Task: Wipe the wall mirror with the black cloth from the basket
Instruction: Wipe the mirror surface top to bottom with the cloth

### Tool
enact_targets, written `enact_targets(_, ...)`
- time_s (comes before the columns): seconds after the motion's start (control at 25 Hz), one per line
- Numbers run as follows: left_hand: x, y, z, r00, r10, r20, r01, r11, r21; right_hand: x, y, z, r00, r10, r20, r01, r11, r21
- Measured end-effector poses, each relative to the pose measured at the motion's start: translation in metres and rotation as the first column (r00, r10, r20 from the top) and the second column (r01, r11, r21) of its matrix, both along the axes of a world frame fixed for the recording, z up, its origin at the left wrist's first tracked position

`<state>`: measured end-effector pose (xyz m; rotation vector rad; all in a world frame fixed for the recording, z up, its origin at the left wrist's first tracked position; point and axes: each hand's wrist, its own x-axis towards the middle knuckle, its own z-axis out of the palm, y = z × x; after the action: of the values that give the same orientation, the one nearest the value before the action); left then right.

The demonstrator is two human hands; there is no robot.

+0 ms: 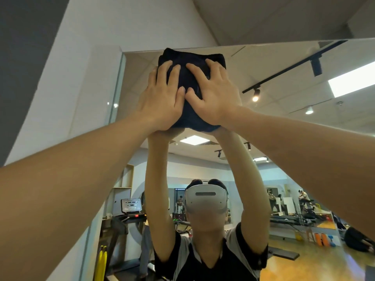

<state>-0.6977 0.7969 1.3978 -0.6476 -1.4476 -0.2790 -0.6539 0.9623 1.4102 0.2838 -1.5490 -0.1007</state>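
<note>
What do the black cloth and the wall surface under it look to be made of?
The black cloth looks like soft, matte terry or knit fabric: folded thick, it bulges under the left hand and the right hand and shows no shine. The wall mirror looks like smooth, glossy glass: it gives a sharp reflection of the room and has a thin greenish edge on its left side.

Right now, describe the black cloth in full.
The black cloth looks like soft, thick fabric folded into a bunched pad. It is pressed flat against the wall mirror near the mirror's top edge, close to its upper left corner. The left hand and right hand press on it side by side, fingers spread and fairly straight, covering its lower half. Its upper corners stick out above the fingertips.
</note>
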Motion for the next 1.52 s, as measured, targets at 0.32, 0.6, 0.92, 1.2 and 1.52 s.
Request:
enact_targets(0.32, -0.016, -0.059, -0.007, 0.998, 0.049, 0.026, -0.049, 0.999, 0.022, -0.025, -0.058, -0.002, 1.0, 0.016, 0.006, -0.016, 1.0, 0.024)
enact_targets(0.6, -0.027, -0.1, -0.011, 0.994, 0.102, 0.029, -0.101, 0.995, -0.008, -0.035, -0.097, -0.011, 0.999, 0.046, -0.01, -0.046, 0.999, 0.023)
enact_targets(0.92, -0.03, -0.107, -0.025, 0.994, 0.101, 0.036, -0.1, 0.995, -0.017, -0.035, -0.104, -0.025, 0.999, 0.039, 0.012, -0.039, 0.999, 0.013)
enact_targets(1.2, -0.025, -0.106, -0.072, 0.992, 0.107, 0.072, -0.106, 0.994, -0.016, -0.03, -0.102, -0.071, 0.998, -0.006, 0.059, 0.004, 0.999, 0.041)
enact_targets(1.52, -0.014, -0.101, -0.117, 0.974, 0.181, 0.133, -0.179, 0.983, -0.031, -0.023, -0.094, -0.113, 0.992, -0.042, 0.12, 0.03, 0.995, 0.097)
